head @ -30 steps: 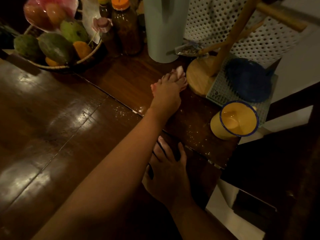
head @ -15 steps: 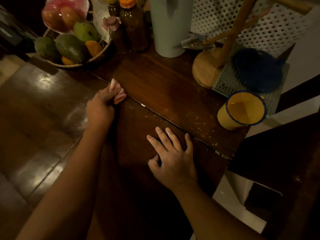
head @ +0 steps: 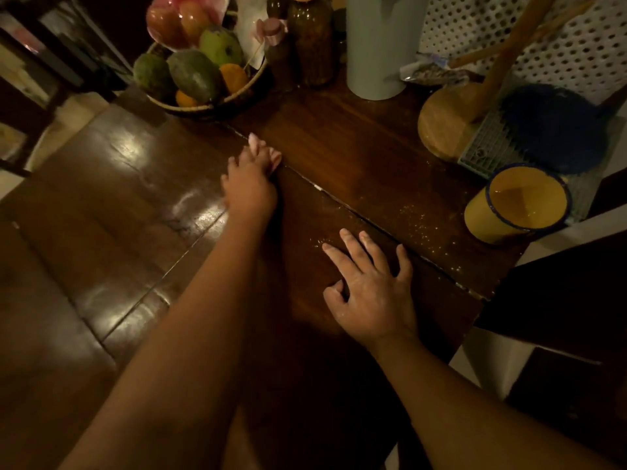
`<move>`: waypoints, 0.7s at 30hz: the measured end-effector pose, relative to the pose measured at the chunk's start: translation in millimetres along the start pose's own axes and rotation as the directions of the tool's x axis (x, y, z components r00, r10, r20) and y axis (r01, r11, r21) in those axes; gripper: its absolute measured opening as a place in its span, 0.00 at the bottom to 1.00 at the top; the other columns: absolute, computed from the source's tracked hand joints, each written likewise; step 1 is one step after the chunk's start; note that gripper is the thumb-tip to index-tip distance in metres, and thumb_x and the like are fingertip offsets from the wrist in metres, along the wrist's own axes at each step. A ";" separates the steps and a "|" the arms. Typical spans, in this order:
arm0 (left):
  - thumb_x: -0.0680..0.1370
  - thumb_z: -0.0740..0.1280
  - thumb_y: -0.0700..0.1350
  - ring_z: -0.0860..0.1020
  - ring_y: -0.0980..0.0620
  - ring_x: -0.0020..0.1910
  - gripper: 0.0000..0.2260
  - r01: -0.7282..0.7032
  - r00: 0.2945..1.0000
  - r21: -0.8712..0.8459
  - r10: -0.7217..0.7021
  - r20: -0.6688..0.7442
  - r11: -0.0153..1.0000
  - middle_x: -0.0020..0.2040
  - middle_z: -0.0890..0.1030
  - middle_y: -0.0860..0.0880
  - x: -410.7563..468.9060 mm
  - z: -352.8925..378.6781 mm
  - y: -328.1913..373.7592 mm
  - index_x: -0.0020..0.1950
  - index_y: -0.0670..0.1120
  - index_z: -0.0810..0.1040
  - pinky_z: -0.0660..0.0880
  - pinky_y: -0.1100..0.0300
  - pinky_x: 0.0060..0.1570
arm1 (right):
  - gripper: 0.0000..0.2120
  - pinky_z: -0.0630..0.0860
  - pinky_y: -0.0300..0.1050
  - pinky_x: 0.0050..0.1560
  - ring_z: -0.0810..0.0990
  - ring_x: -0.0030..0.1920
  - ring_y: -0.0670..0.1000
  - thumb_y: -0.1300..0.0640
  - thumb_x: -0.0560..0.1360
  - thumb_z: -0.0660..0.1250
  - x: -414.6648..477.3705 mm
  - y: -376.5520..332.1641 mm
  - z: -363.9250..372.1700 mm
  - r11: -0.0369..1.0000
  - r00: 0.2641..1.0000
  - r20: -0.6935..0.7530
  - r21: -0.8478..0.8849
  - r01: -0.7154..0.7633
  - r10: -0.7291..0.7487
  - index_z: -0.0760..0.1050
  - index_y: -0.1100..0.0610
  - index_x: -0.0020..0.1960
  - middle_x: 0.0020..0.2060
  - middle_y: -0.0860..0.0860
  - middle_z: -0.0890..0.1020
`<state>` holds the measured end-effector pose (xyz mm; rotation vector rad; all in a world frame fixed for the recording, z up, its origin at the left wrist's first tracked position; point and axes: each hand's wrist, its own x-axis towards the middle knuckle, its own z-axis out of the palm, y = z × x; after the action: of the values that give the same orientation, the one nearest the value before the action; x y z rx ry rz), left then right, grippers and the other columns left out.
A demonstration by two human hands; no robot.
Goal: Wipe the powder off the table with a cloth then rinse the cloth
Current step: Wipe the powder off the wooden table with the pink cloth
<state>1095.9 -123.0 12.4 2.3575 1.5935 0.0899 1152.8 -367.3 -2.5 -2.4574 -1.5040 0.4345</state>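
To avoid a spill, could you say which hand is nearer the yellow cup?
Right. The right hand rests left of the cup; the left hand, gripping the cloth, is farther left.

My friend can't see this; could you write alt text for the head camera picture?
A person's left hand grips a pink cloth on a dark wooden table while the right hand rests flat nearby. White powder specks lie beside a yellow cup.

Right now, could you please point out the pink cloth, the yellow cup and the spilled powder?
pink cloth (head: 276, 158), head view, on its bunched end that shows.
yellow cup (head: 519, 203), head view, on its yellow inside.
powder (head: 417, 215), head view, on the specks beside the cup.
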 end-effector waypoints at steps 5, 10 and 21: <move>0.75 0.60 0.32 0.59 0.46 0.77 0.32 -0.493 0.863 -0.111 0.501 0.063 0.863 0.78 0.62 0.49 -45.6 19.1 41.0 0.75 0.58 0.67 0.57 0.41 0.75 | 0.29 0.47 0.66 0.74 0.55 0.79 0.48 0.44 0.73 0.51 -0.1 0.7 -1.4 1.000 1.000 0.002 0.010 -0.011 0.011 0.65 0.40 0.75 0.78 0.44 0.62; 0.68 0.60 0.28 0.62 0.53 0.75 0.37 -0.450 0.885 -0.197 0.465 0.034 0.871 0.75 0.67 0.57 -75.2 18.7 -27.0 0.70 0.60 0.73 0.60 0.38 0.72 | 0.22 0.50 0.65 0.76 0.62 0.77 0.46 0.51 0.75 0.56 -4.6 -1.9 -3.2 0.987 0.993 -0.091 0.149 -0.064 0.079 0.75 0.45 0.68 0.73 0.45 0.72; 0.81 0.60 0.40 0.51 0.40 0.78 0.31 -0.504 0.830 -0.049 0.500 0.248 0.862 0.81 0.51 0.46 -174.6 29.4 27.8 0.80 0.57 0.51 0.51 0.40 0.75 | 0.31 0.53 0.58 0.77 0.51 0.79 0.58 0.46 0.78 0.64 -41.4 -2.6 -151.0 0.964 0.974 0.223 0.264 -0.030 -0.030 0.57 0.43 0.78 0.77 0.56 0.60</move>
<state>1060.0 -298.6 11.4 2.6182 0.8303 -0.1141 1187.9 -408.9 144.2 -2.2574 -1.4173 0.8809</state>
